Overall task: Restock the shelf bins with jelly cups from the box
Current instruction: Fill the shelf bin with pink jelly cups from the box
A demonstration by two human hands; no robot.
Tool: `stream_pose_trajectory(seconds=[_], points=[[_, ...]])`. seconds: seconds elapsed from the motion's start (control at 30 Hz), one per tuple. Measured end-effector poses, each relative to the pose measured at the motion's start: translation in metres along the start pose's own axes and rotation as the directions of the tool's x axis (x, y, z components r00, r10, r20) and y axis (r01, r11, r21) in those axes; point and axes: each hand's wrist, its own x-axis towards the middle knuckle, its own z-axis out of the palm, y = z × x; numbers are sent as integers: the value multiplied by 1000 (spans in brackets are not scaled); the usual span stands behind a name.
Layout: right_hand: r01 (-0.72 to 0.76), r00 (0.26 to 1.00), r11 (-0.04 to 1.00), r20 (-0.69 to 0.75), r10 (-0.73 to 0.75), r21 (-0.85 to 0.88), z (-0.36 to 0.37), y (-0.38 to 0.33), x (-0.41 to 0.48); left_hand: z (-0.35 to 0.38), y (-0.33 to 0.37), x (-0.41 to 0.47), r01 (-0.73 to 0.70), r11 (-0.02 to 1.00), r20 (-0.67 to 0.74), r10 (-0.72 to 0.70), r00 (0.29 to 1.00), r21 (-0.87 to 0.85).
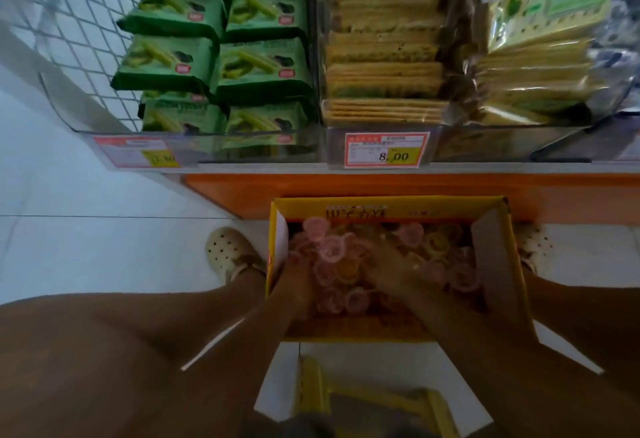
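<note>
my left hand [294, 280] and right hand [391, 269] are sunk among the jelly cups [330, 250] in the box [433, 211] on the floor [104, 247] below the shelf bins [485, 147]; blur hides whether they grip anything. i'd bring both hands together underneath, scoop a modest heap, lift level.

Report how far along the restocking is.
Done: nothing that shows; the shelf bins in view hold only green packets and crackers. In hand: the left hand and right hand are down among the jelly cups in the box; their grip is too blurred to tell. Left: the box looks nearly full, so most of the job.
</note>
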Motion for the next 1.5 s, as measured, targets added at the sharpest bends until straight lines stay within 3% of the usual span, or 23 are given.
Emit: stream_pose_trajectory(seconds=[0.17,0.3,0.47,0.6,0.67,0.8,0.93,1.0,1.1,1.17,1.23,1.33,1.5], points=[[-162,971,981,197,139,107,-9,-12,27,-5,1,13,48,994,67,-41,997,-101],[-65,977,997,204,70,-28,-10,-13,32,0,-3,17,42,982,45,-34,998,-185],[-59,983,997,180,47,58,1,-15,35,8,-2,16,81,968,-20,-89,996,-236],[-118,957,988,277,86,102,6,-14,34,14,-4,13,63,977,-56,-76,996,-203],[-126,957,982,279,84,137,9,-11,30,19,-5,11,-6,996,-78,-1,997,-94],[-186,959,963,251,135,194,10,-8,24,33,-9,22,-35,942,1,37,999,334],[-175,977,943,166,131,285,8,-5,19,32,-14,36,-88,907,181,13,983,411],[-157,984,934,132,120,322,1,-8,15,30,-16,40,-63,930,218,-19,976,361],[-151,988,919,28,151,363,-9,-11,6,15,-7,32,34,999,178,-33,984,-6],[-229,969,843,32,245,487,-17,-15,-2,5,-7,26,17,976,176,22,984,-218],[-312,940,702,100,327,640,-24,-21,-8,-4,-7,18,76,902,186,5,983,-426],[-276,940,586,88,328,762,-34,-31,-17,-6,-2,4,251,704,270,-87,959,-664],[-242,934,323,130,333,915,-44,-41,-48,-11,15,-23,331,433,350,-37,936,-838]])
